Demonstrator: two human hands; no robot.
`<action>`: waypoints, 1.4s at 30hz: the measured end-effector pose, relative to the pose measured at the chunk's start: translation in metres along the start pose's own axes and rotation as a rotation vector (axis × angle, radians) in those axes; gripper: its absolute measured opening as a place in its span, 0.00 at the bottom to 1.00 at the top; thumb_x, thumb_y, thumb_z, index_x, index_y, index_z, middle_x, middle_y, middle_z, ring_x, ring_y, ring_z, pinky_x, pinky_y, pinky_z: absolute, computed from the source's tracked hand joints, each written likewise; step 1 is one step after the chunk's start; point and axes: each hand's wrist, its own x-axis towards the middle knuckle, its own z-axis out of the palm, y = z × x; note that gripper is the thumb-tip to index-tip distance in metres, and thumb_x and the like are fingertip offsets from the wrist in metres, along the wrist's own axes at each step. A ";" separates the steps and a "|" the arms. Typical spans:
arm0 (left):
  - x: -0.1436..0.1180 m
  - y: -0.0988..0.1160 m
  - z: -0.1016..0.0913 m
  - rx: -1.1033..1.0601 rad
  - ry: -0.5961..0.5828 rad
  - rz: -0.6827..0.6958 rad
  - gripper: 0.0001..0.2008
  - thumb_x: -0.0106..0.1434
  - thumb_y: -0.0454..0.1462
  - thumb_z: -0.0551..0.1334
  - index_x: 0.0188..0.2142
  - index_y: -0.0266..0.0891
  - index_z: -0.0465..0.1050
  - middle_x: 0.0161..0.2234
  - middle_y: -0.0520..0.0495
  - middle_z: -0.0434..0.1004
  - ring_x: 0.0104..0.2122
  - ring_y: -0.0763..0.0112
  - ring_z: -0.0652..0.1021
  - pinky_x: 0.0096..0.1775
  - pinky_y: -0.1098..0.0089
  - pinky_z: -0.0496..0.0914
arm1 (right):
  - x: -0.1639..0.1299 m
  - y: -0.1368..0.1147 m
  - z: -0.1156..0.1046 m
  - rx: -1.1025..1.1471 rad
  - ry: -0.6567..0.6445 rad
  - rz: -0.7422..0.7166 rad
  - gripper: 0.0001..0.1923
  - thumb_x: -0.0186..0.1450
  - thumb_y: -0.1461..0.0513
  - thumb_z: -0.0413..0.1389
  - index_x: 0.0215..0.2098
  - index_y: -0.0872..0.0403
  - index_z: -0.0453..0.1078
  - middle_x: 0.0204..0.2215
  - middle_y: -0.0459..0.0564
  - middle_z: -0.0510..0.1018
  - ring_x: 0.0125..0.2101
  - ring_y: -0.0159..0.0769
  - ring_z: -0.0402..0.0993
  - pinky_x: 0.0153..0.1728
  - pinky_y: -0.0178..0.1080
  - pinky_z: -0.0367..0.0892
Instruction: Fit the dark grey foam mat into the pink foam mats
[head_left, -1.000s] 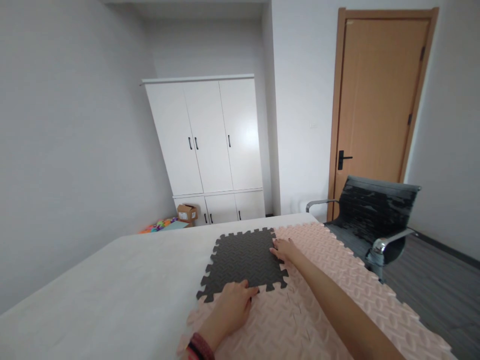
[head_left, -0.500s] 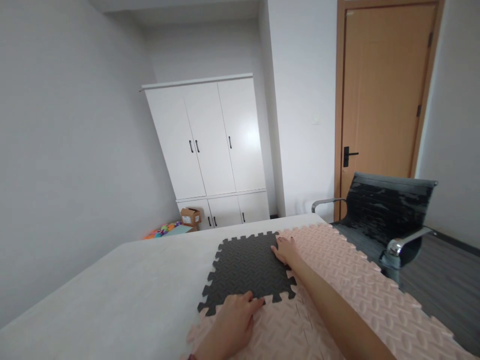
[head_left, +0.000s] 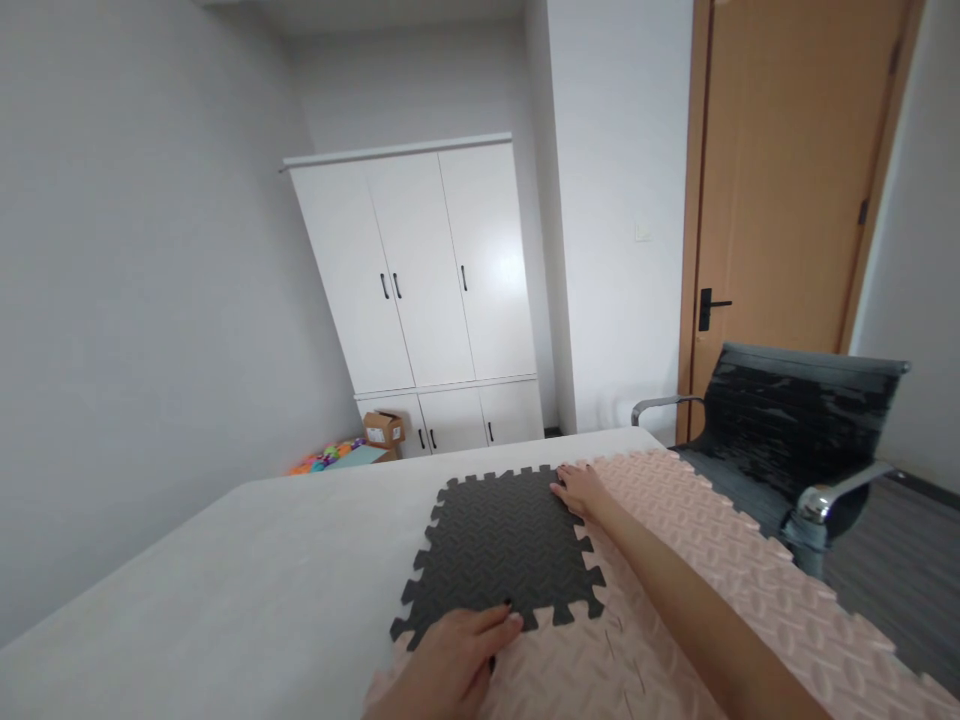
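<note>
A dark grey foam mat tile (head_left: 502,545) with toothed edges lies on the table against pink foam mat tiles (head_left: 697,545). Along its right side its teeth meet the pink ones; its near edge borders another pink tile. My left hand (head_left: 461,650) rests at the near edge of the grey tile, fingers stretched out over the seam. At the far right corner of the grey tile lies my right hand (head_left: 585,492), fingers extended and pressing flat across the join. Neither hand grips anything. Part of the near seam is hidden under my left hand.
The tiles lie on a white table (head_left: 285,560). An office chair (head_left: 795,430) with metal armrests stands at the right edge. Behind are a white cabinet (head_left: 420,270), a cardboard box (head_left: 385,430), colourful toys (head_left: 330,455) and a wooden door (head_left: 795,170).
The camera view has shifted slightly. My left hand has moved a little nearer along the seam, and my right hand stays at the far corner join. The tiles look much the same.
</note>
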 end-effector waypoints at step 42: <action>-0.092 -0.045 0.024 0.088 0.221 -0.288 0.27 0.66 0.47 0.44 0.57 0.35 0.62 0.59 0.40 0.64 0.58 0.60 0.65 0.61 0.53 0.57 | -0.259 -0.092 -0.066 0.066 -0.183 -0.289 0.34 0.66 0.48 0.37 0.63 0.59 0.53 0.62 0.62 0.58 0.61 0.49 0.53 0.60 0.58 0.45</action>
